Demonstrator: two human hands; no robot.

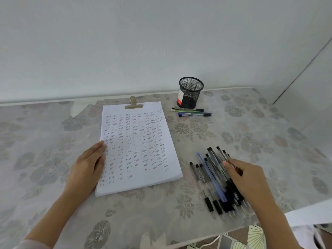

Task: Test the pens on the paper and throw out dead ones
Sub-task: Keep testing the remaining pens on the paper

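Observation:
A stack of white paper (pixel 138 146) covered in rows of small pen marks lies on the table, held by a gold clip (pixel 133 103) at its top. My left hand (pixel 88 164) rests flat on the paper's left edge. To the right lies a pile of several black pens and one blue pen (pixel 212 178). My right hand (pixel 249 178) is over the right side of that pile, thumb and curled fingers down among the pens; I cannot tell whether it pinches one. A black mesh cup (pixel 190 92) stands at the back, with a few pens (pixel 192 112) lying in front of it.
The table wears a floral cloth (pixel 251 133) and stands against a white wall. Its near right edge (pixel 269 220) runs close under the pen pile. A patterned floor and a white cable show below that edge.

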